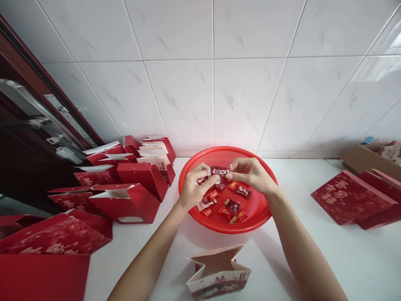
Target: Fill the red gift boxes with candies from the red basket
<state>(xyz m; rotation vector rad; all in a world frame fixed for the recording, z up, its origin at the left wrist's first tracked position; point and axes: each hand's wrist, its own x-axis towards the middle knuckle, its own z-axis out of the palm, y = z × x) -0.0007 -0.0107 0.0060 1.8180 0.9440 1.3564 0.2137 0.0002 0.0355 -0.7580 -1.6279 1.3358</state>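
Note:
Above a round red plastic basket [184, 205], my left hand [198, 186] and my right hand [249, 174] pinch a small dark-red wrapped candy [220, 170] between them, one at each end of its wrapper. Both hands are closed on it, thumbs toward me. Lower in the basket lie several more wrapped candies [243, 191], red, orange and brown, with a few peanuts [233, 220] in their shells. Nearer to me, between my forearms, an open paper gift bag [219, 280] stands upright with its mouth up; its inside looks shadowed.
On the left stand several red gift bags [128, 200] in rows, beside a dark door with a metal handle [34, 108]. At the right are more red bags [351, 198] and a cardboard box [360, 159]. Behind the white table [150, 251] rises a tiled wall [244, 96].

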